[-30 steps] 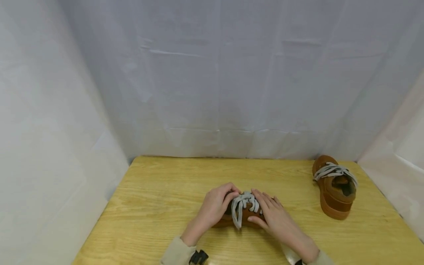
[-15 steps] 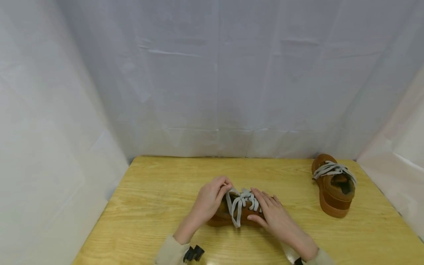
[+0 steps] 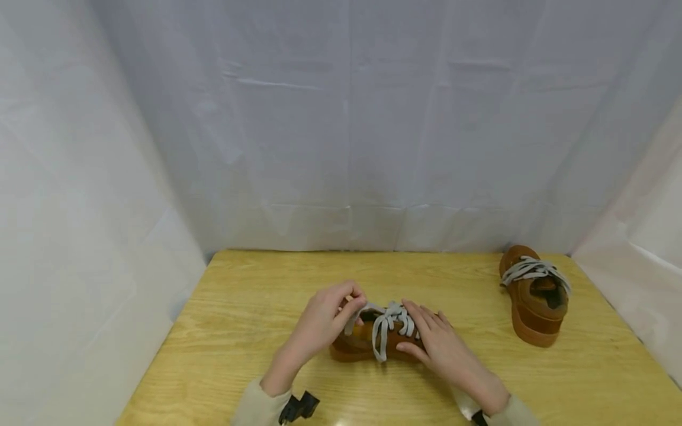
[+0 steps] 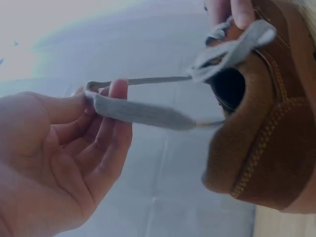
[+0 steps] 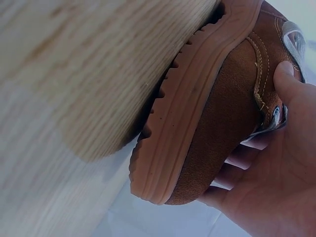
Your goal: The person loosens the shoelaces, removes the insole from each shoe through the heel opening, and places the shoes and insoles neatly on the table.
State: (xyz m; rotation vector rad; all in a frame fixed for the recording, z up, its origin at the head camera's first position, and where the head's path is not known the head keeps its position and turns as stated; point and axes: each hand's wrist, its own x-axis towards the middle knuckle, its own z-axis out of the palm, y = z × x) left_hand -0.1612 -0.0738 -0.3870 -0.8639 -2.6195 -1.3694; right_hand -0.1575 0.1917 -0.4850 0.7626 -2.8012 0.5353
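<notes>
A brown shoe (image 3: 391, 346) with grey laces (image 3: 382, 337) lies sideways on the table, its toe to the right. My left hand (image 3: 319, 316) pinches a grey lace between thumb and fingers above the shoe's heel end; in the left wrist view the lace (image 4: 143, 112) stretches from the fingertips toward the shoe opening. My right hand (image 3: 442, 349) grips the front of the shoe, thumb on the near side and fingers over the far side. The right wrist view shows the thumb pressed on the brown upper (image 5: 227, 98), beside the lace holes.
A second brown shoe (image 3: 538, 302) with grey laces stands at the table's back right, its toe toward the rear. White sheeting (image 3: 341, 130) hangs behind the wooden table (image 3: 256, 290) and on both sides.
My left hand has moved left, away from the knot, drawing the lace out over the heel end and uncovering the shoe's opening. My right hand has kept its hold.
</notes>
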